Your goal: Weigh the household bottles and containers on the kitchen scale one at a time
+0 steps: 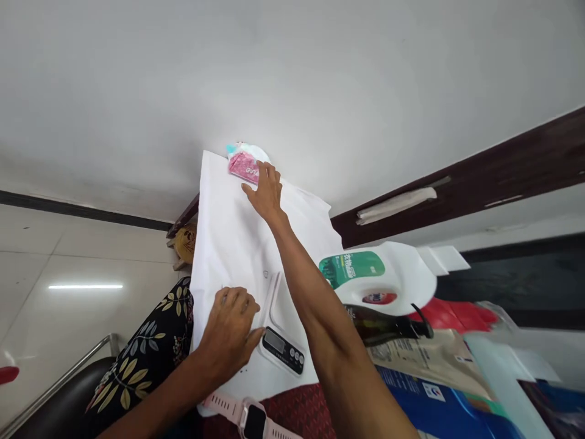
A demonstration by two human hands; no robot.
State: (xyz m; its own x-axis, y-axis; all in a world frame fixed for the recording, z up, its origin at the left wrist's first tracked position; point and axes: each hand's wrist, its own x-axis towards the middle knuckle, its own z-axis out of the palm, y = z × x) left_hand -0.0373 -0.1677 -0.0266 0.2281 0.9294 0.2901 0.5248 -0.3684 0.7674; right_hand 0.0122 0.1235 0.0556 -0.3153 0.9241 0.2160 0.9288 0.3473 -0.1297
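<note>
- right hand (265,190) reaches flat and open onto the pink packet (244,166) at the white sheet's (228,244) far edge
- left hand (231,332) loosely curled, empty, thumb touching the scale (280,341) by the near edge

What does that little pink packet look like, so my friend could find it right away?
Start at the big white sheet spread over the table. Follow the person's outstretched right hand to the sheet's far edge, where its fingers touch the small crinkly pink-and-white plastic packet. It is the only pink patterned thing there, far from the white digital scale by the left hand.
</note>
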